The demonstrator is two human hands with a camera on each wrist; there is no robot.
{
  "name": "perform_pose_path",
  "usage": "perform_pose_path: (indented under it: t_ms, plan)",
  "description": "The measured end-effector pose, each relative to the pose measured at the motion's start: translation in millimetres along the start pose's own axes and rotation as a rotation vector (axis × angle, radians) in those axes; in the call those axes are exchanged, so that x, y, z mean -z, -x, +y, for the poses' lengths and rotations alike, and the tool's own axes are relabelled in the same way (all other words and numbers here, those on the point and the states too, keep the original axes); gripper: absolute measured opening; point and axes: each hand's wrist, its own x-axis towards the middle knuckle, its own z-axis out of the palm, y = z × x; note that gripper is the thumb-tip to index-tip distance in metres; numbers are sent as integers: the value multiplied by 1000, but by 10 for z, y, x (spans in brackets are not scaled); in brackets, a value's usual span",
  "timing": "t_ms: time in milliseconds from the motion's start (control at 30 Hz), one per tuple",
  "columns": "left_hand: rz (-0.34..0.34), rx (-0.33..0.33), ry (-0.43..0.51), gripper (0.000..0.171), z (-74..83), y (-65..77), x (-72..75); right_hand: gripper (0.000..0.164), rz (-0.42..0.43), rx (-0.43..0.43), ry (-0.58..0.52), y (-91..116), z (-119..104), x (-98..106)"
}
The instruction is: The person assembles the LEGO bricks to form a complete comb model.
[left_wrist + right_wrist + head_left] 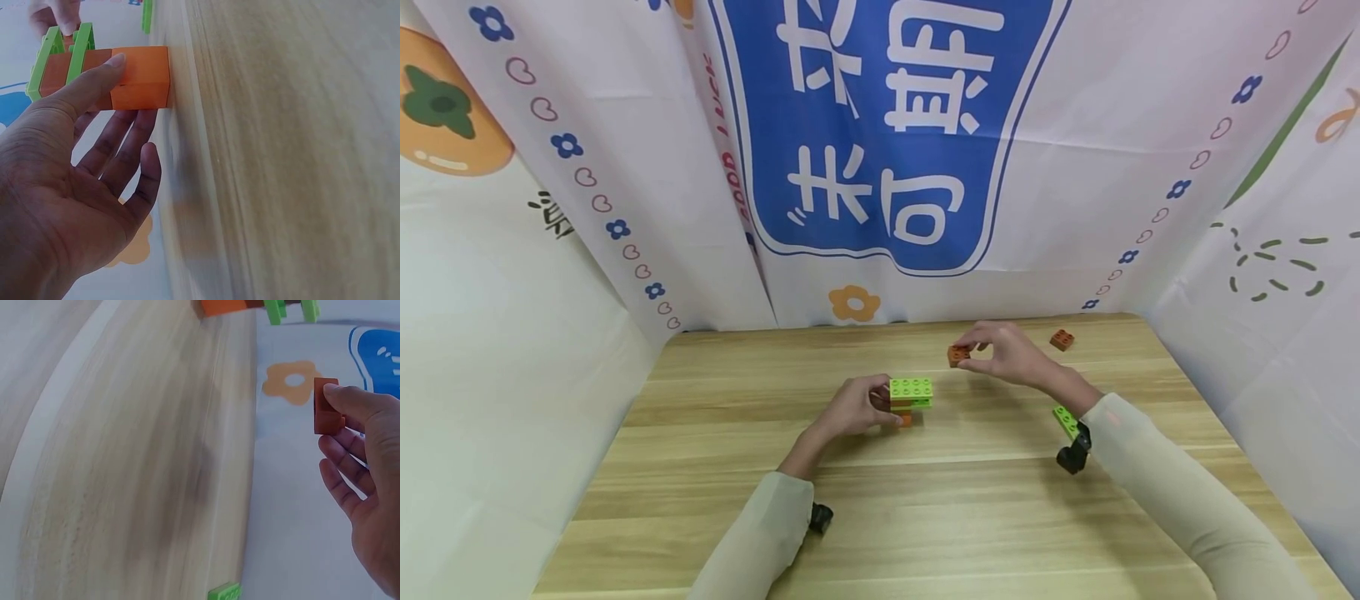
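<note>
A stack of building bricks stands upright on the table, with an orange brick (142,76) at the bottom, brown bricks (97,61) above it and two green plates (912,387) layered in. My left hand (855,406) holds this stack from its left side, the thumb across the lower bricks in the left wrist view. Up and to the right of the stack, my right hand (1011,354) pinches a loose brown brick (326,406) between thumb and fingers, held above the table.
Another brown brick (1062,339) lies at the far right of the wooden table (970,525). A long green brick (1065,422) sits beside the right wrist, partly hidden by the sleeve and wrist camera. Printed cloth (1037,292) hangs behind the table and at its sides.
</note>
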Motion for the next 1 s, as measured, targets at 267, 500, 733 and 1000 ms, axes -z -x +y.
perform_pose_path:
  t_ms: [267, 500, 733, 1000]
  plan:
    - [0, 5, 18, 30, -13, 3, -2, 32, 23, 63, 10, -54, -157, -8]
    - [2, 2, 20, 29, -23, -1, -7, 31, 36, 116, -18, -112, -304, -17]
    - [1, -7, 24, 28, -30, 0, -9, 30, 27, 158, -45, -160, -473, -42]
    - [4, -16, 18, 29, -34, 0, -9, 30, 16, 200, -72, -218, -601, -110]
